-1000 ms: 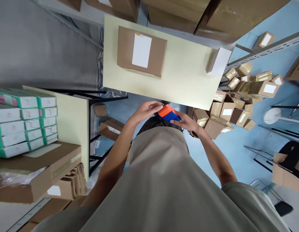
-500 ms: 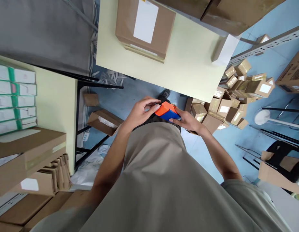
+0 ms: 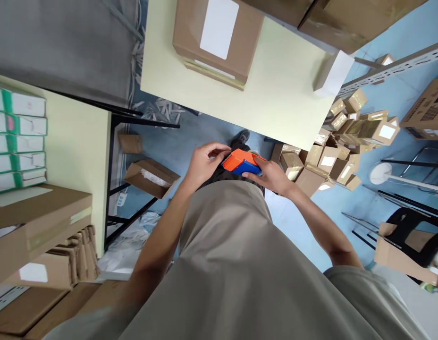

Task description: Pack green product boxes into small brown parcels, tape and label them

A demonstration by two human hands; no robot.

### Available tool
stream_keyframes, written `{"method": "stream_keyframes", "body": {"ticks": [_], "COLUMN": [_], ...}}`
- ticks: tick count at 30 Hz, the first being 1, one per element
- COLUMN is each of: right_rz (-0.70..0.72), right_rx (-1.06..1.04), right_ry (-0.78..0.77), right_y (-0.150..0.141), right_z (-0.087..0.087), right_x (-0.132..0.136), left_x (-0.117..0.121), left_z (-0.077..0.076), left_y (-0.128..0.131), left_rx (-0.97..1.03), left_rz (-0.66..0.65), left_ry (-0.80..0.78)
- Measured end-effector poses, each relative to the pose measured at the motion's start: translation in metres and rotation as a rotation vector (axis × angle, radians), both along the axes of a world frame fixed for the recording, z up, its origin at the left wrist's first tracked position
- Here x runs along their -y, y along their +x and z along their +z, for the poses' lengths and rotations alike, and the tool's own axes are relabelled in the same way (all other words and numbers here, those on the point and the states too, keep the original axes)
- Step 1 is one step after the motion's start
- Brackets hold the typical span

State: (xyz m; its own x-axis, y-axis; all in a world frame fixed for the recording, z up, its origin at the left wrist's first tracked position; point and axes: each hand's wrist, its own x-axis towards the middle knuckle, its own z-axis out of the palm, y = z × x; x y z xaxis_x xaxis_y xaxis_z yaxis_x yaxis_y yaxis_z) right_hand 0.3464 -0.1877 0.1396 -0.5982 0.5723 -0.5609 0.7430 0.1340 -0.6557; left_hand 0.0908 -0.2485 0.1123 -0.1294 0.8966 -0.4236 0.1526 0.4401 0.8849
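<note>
A small orange and blue box (image 3: pixel 240 162) is held in front of my body, over the blue floor. My left hand (image 3: pixel 205 163) pinches its left end with curled fingers. My right hand (image 3: pixel 270 174) grips its right side, thumb on the blue face. Beyond the hands stands a pale yellow table (image 3: pixel 275 99) with a brown carton (image 3: pixel 219 38) that bears a white label, and a small white-faced box (image 3: pixel 334 73) at its right edge.
A second pale table (image 3: pixel 77 156) at the left carries stacked white-and-green boxes (image 3: pixel 19 141) and flat brown cartons (image 3: pixel 35 226). Several small cartons (image 3: pixel 346 146) lie heaped on the floor at the right. Loose boxes (image 3: pixel 150 177) lie under the left table. A black chair (image 3: pixel 413 226) stands at right.
The view has shifted down and left, so the far table sits higher in frame. Both hands keep hold of the orange and blue box and have turned it slightly.
</note>
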Motion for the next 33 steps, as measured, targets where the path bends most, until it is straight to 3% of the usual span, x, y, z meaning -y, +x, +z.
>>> {"method": "stream_keyframes", "body": {"ticks": [5,9,12,15,18,21,24,28,33], "right_rz": [0.084,0.162,0.209,0.219,0.185,0.171,0.161,0.143,0.165], "right_rx": [0.129,0.271,0.353,0.471,0.560,0.529,0.526,0.555,0.659], "right_ry": [-0.077,-0.134,-0.055,0.186,0.399,0.547,0.652,0.706,0.668], "right_y": [0.014,0.050,0.067,0.064,0.051,0.039,0.031,0.019,0.001], "right_z": [0.001,0.003,-0.006,-0.029,-0.064,-0.101,-0.132,-0.156,-0.163], "right_x": [-0.010,-0.024,-0.033,-0.051,-0.083,-0.118,-0.142,-0.154,-0.158], "left_x": [-0.001,-0.011,-0.027,-0.052,-0.082,-0.113,-0.140,-0.167,-0.189], "left_z": [-0.019,-0.034,-0.049,-0.073,-0.108,-0.147,-0.177,-0.196,-0.210], "left_y": [0.006,-0.030,-0.058,-0.063,-0.054,-0.048,-0.050,-0.058,-0.059], "left_rx": [0.009,-0.111,-0.158,-0.159,-0.150,-0.124,-0.095,-0.091,-0.078], "left_rz": [0.026,0.230,0.254,0.268,0.362,0.475,0.546,0.572,0.640], "left_ry": [0.048,0.041,0.057,0.106,0.125,0.137,0.178,0.221,0.244]}}
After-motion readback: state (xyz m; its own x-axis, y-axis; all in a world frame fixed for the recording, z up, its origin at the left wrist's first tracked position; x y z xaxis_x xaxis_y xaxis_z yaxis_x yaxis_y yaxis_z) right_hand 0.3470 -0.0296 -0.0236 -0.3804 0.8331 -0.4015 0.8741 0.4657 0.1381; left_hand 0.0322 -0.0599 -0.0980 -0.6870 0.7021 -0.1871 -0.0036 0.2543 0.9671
